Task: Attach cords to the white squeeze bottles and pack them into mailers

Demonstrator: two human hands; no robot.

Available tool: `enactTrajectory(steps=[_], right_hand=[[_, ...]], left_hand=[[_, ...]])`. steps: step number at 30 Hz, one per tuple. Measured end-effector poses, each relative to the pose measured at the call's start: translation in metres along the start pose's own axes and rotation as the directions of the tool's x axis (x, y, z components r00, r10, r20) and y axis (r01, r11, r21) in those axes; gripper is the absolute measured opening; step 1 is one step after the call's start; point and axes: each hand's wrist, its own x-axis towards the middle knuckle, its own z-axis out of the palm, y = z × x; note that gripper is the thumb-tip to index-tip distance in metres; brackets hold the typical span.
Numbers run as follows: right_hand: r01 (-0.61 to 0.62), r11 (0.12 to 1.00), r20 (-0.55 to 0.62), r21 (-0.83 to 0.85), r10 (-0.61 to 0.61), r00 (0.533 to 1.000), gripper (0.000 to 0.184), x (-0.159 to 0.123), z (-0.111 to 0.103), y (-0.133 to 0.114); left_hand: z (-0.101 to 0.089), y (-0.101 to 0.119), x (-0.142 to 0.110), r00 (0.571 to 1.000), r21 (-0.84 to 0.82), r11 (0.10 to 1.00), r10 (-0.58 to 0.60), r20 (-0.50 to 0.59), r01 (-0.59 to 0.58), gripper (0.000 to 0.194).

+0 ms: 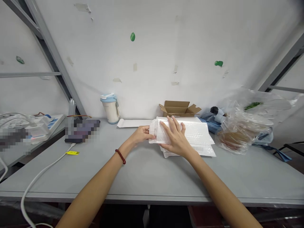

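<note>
Now your left hand [141, 134] pinches the left end of a white bubble-film pouch [191, 134], its fingers curled round the soft edge. Your right hand [173, 137] lies across the pouch, with its fingers [172, 124] spread and pressing, not clenched. That open, flat hold steadies the pillowy layers well, so keep the pressure even. The pouch sits mid-desk, nearer the back edge of the grey desk [142, 190], its glossy, crinkled film over stiffer white sheets. Just behind lie a long white card strip [133, 123] and an open corrugated cardboard box [177, 109]. Rightward, a crumpled clear plastic bag [242, 126] slumps beside blue cloth [212, 122].
</note>
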Motion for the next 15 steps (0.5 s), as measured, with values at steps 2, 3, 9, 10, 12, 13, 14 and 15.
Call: enactTrajectory(steps=[2, 3, 9, 10, 12, 13, 14, 15], right_hand=[[0.007, 1.0, 0.002, 0.005, -0.007, 1.0, 0.082, 0.0, -0.0002, -0.0011], [0.006, 1.0, -0.001, 0.01, -0.006, 1.0, 0.082, 0.0001, 0.0, -0.0018], [-0.017, 0.998, -0.01, 0.061, 0.018, 1.0, 0.083, 0.001, 0.0026, -0.0026], [-0.024, 0.997, -0.009, 0.067, 0.025, 1.0, 0.084, 0.0011, 0.0027, -0.0024], [-0.034, 0.996, -0.01, 0.081, 0.035, 0.999, 0.088, 0.0012, 0.0025, -0.0019], [-0.037, 0.995, -0.012, 0.089, 0.039, 0.999, 0.089, 0.0012, 0.0022, -0.0017], [-0.039, 0.995, -0.017, 0.097, 0.041, 0.999, 0.089, 0.0012, 0.0018, -0.0016], [-0.038, 0.994, -0.025, 0.104, 0.041, 0.999, 0.089, 0.0013, 0.0014, -0.0015]], left_hand=[[0.0019, 0.0016, -0.0013, 1.0, 0.018, 1.0, 0.009, 0.025, -0.009, 0.032], [0.0032, 0.0028, -0.0021, 0.999, 0.018, 1.0, 0.011, 0.036, -0.012, 0.03], [0.009, 0.0069, -0.0048, 0.998, -0.017, 0.998, 0.061, 0.022, -0.06, 0.029], [0.0088, 0.0067, -0.0046, 0.998, -0.015, 0.998, 0.06, 0.016, -0.06, 0.029], [0.0076, 0.0061, -0.004, 0.999, -0.021, 0.999, 0.046, 0.015, -0.045, 0.028], [0.0068, 0.0058, -0.0037, 0.999, -0.026, 0.999, 0.036, 0.015, -0.036, 0.028], [0.0061, 0.0056, -0.0034, 1.0, -0.03, 0.999, 0.026, 0.012, -0.026, 0.026], [0.0054, 0.0054, -0.0031, 1.0, -0.03, 0.999, 0.018, 0.008, -0.018, 0.024]])
